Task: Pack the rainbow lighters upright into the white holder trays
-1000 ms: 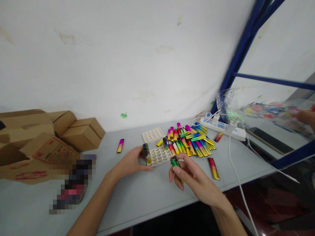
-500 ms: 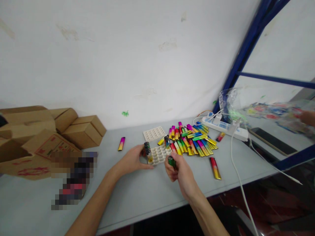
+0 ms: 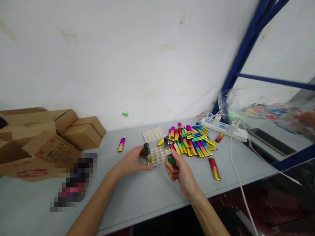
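My left hand rests on the grey table and grips the left edge of a white tray with many round cells. A couple of lighters stand upright in the tray by my left thumb. My right hand is closed on a green lighter, held just at the tray's right front corner. Behind the tray lies a pile of colourful lighters. A second white tray lies further back.
Cardboard boxes crowd the left of the table. A single pink-and-yellow lighter lies alone; a red-and-gold lighter lies right. A white power strip with cables sits at the back right, beside a blue metal frame. Another person's hand shows at the right edge.
My right hand has carried the green lighter forward, from nearer my body up to the tray's right front corner. My left hand has stayed at the tray.
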`<move>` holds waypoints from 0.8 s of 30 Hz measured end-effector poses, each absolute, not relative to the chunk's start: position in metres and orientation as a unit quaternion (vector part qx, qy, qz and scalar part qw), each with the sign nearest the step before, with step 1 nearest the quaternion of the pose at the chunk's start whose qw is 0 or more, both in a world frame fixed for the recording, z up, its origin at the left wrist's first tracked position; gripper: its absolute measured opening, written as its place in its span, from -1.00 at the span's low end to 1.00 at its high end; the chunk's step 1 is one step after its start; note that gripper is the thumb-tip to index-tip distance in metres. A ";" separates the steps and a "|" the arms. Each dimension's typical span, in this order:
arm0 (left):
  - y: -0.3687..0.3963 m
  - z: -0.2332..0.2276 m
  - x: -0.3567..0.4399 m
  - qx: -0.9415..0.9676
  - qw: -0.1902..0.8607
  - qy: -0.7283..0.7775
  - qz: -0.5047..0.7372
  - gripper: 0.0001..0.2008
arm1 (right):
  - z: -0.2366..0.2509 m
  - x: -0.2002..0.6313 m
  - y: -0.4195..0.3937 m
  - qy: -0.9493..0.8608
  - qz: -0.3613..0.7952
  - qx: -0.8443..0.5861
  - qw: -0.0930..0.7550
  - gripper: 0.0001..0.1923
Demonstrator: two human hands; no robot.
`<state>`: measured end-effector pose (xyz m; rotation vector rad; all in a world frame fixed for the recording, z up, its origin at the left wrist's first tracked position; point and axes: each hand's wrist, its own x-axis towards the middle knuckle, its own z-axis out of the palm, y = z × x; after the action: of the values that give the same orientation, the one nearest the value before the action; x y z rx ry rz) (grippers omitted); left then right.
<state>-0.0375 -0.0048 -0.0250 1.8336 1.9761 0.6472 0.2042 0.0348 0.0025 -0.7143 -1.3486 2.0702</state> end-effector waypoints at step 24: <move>-0.005 -0.025 -0.037 0.654 0.211 0.685 0.241 -0.30 | -0.020 0.195 0.042 -0.580 0.694 -0.223 0.363 -0.50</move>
<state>-0.0367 -0.0051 -0.0253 1.8175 1.9037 0.6697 0.1951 0.0422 -0.0202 -0.5735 -1.4929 1.7869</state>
